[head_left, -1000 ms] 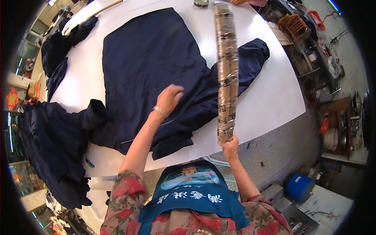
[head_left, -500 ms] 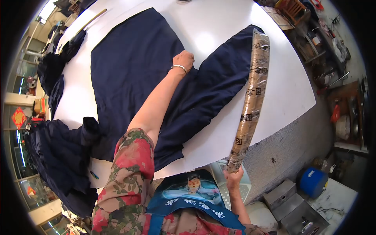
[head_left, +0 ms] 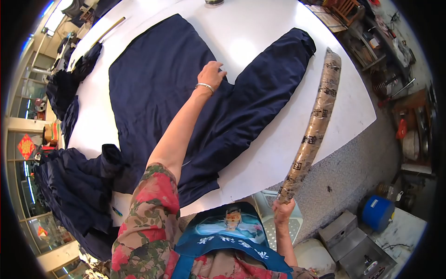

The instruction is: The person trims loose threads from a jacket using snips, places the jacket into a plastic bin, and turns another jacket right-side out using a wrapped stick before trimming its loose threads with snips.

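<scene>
A navy blue garment (head_left: pixel 158 79) lies spread on the white table, one long leg or sleeve (head_left: pixel 274 69) stretching up to the right. My left hand (head_left: pixel 211 76) is over its inner edge, near the notch where the two parts meet, fingers apart. A bracelet circles that wrist. Down at the right, my right hand (head_left: pixel 283 211) is wrapped round the lower end of a long, slightly curved stick (head_left: pixel 312 132) covered in brown cardboard and clear printed tape. The stick slants up over the table edge, beside the garment and apart from it.
A heap of dark cloth (head_left: pixel 74 186) hangs at the table's left edge, with more dark cloth (head_left: pixel 62 88) beyond. The white table (head_left: pixel 344 102) ends at a rounded right corner. On the right stand a blue canister (head_left: pixel 375 213) and a metal box (head_left: pixel 353 251).
The stick has moved right, away from the garment's long part, with my right hand shifting slightly right too. My left hand has moved a little left and its fingers have spread.
</scene>
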`<move>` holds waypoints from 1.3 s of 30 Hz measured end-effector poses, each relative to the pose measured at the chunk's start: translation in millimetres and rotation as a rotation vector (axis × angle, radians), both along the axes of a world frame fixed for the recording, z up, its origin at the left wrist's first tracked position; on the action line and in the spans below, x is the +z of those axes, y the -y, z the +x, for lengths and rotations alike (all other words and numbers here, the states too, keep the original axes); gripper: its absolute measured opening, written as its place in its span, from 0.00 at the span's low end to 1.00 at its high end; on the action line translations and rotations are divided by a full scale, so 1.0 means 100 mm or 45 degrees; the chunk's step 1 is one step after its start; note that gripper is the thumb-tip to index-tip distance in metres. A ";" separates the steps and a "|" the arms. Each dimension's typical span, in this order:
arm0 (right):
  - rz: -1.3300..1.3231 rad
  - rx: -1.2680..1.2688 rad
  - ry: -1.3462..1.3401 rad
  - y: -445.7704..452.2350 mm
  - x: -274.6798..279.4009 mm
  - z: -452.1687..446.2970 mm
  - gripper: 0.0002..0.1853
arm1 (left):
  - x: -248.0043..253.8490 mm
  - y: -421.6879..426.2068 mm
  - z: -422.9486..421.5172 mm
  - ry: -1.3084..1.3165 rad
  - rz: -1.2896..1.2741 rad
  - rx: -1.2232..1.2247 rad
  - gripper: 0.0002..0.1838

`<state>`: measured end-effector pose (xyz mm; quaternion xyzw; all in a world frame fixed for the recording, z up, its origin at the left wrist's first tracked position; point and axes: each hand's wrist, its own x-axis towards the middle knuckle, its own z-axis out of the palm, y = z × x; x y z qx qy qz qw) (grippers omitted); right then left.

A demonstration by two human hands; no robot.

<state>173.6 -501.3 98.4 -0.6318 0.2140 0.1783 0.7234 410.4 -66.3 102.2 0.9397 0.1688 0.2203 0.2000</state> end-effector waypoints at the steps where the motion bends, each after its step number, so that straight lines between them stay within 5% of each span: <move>1: -0.017 0.034 0.003 -0.02 -0.02 0.03 0.15 | -0.11 0.00 0.02 0.055 0.185 -0.045 0.09; 5: -0.013 0.155 -0.008 -0.14 -0.09 0.03 0.17 | -0.07 -0.21 0.19 -0.475 0.258 -0.286 0.06; 8: 0.034 0.213 -0.031 -0.19 -0.12 -0.03 0.18 | -0.27 -0.42 0.26 -0.312 0.322 -0.525 0.03; 20: -0.012 0.309 -0.028 -0.19 -0.04 -0.13 0.16 | 0.19 -0.30 -0.14 -0.188 -0.204 -0.227 0.04; 24: -0.054 0.409 0.001 -0.27 0.00 -0.05 0.18 | 0.07 -0.36 -0.25 0.152 -0.757 -0.159 0.05; 29: -0.231 0.716 0.181 -0.56 0.18 0.09 0.19 | 0.04 -0.44 -1.13 0.358 -0.930 0.024 0.07; 35: -0.133 1.030 0.362 -1.31 0.53 0.19 0.22 | 0.03 0.24 -3.08 0.077 -0.736 0.126 0.05; 39: -0.265 1.246 0.205 -2.01 0.61 -0.04 0.15 | 0.11 0.44 -4.31 0.243 -0.779 0.538 0.05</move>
